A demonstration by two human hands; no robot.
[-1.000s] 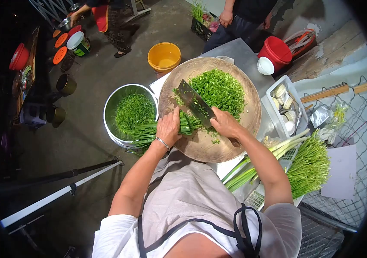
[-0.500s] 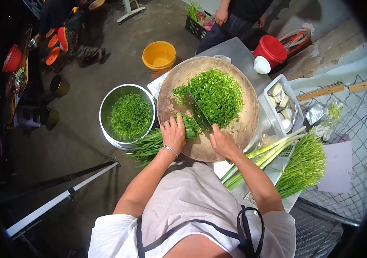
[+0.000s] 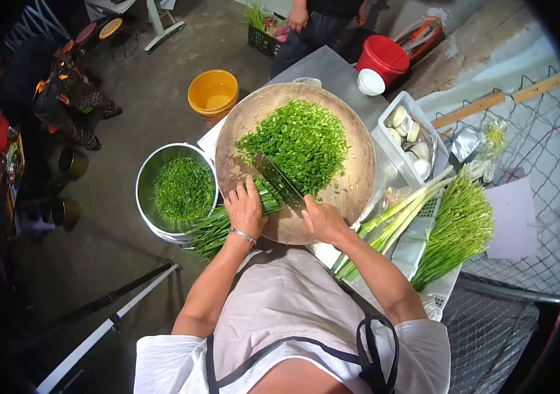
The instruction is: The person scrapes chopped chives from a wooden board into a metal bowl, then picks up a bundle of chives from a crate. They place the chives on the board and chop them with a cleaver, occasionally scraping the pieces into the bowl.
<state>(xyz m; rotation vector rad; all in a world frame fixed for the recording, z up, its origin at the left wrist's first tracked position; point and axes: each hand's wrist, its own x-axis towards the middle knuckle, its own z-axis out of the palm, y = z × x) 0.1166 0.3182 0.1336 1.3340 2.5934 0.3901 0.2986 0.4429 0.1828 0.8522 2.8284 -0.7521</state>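
- Knife [image 3: 278, 179]: on the board [image 3: 360, 172], blade toward 10 o'clock, between greens and pile.
- Greens [image 3: 213, 231]: across the board's edge at 8 o'clock.
- Pile [image 3: 303, 141]: chopped, near the board's middle, toward 12.
- Left hand [image 3: 246, 209]: holding the greens down, fingers bent over them.
- Right hand [image 3: 324, 222]: closed round the knife's handle, at 5.
- Pot [image 3: 145, 200]: chopped greens inside, beside the board at 9.
- Leeks [image 3: 395, 225]: at 4.
- Yellow bucket [image 3: 213, 93]: at 10.
- Red bucket [image 3: 383, 59]: at 1.
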